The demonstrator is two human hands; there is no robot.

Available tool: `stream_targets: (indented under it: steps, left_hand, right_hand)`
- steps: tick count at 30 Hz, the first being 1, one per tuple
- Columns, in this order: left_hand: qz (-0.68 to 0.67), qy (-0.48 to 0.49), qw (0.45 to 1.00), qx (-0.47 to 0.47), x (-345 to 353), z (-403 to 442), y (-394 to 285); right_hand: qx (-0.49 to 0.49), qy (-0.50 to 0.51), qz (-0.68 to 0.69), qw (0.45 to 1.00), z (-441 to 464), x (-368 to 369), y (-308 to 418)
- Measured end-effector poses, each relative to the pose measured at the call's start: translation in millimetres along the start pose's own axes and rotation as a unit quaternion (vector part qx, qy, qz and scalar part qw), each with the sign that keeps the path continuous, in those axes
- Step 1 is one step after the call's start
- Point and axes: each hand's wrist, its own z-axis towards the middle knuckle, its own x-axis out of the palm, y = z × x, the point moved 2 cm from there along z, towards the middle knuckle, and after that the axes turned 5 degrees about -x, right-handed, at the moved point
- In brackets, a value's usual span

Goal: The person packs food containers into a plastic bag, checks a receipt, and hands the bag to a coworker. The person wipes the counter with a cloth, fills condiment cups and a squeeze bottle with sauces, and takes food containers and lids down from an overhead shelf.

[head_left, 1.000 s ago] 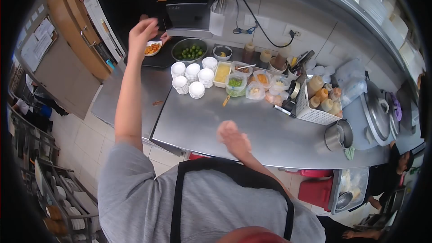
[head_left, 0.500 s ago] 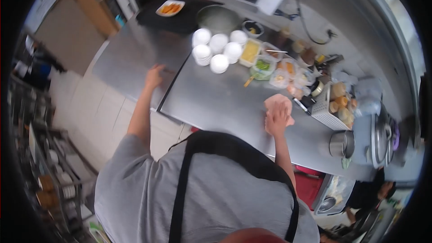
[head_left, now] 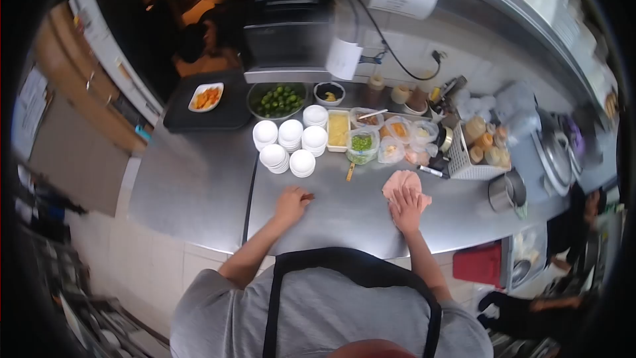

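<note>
My right hand (head_left: 406,209) lies over a crumpled pink cloth (head_left: 399,181) on the steel counter, its fingers spread and pressing down on the cloth. To its left, my left hand (head_left: 293,204) is low over the counter with its fingers loosely bent and nothing visible in them. Whether it touches the steel I cannot tell. Beyond the left hand stand several stacks of white bowls (head_left: 303,162). A bag of chopped greens (head_left: 362,146) sits past the cloth, with a yellow-handled utensil (head_left: 350,172) beside it. A marker (head_left: 430,171) lies just beyond the cloth.
A bowl of green fruit (head_left: 279,101), a tub of yellow food (head_left: 338,130) and a white basket of bottles (head_left: 478,171) line the back of the counter (head_left: 179,192). A black tray (head_left: 179,111) holds an orange dish (head_left: 206,97). Right stands a metal pot (head_left: 507,191). Another person (head_left: 530,311) is lower right.
My left hand has moved right, from left of the counter seam to right of it. My right hand stays on the cloth. The head view has turned and shows more of the back wall.
</note>
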Motion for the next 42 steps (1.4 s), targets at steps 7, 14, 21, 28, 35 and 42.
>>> stream_targets:
  steps: [7, 14, 21, 28, 35, 42]
  left_hand:
    - [-0.002, -0.260, 0.964, 0.049, -47, 46, -10]
    - [0.108, -0.220, 0.968, -0.057, -29, 82, 40]
    - [0.165, -0.217, 0.951, -0.145, -26, 91, 29]
    - [0.222, -0.283, 0.917, -0.173, -15, 76, 4]
    - [0.192, -0.201, 0.906, -0.320, -20, 75, 3]
    - [0.056, -0.209, 0.904, -0.369, 9, 105, 49]
  right_hand:
    - [0.023, -0.016, -0.021, 0.999, -7, 7, 3]
    - [0.048, -0.034, -0.046, 0.997, -12, 10, 4]
    - [0.031, -0.039, 0.013, 0.999, -15, 1, -11]
    - [0.069, -0.036, 0.319, 0.945, 49, -111, -112]
    - [0.205, -0.160, 0.038, 0.965, 157, -219, -286]
    - [0.312, 0.229, -0.108, 0.916, 237, -187, -341]
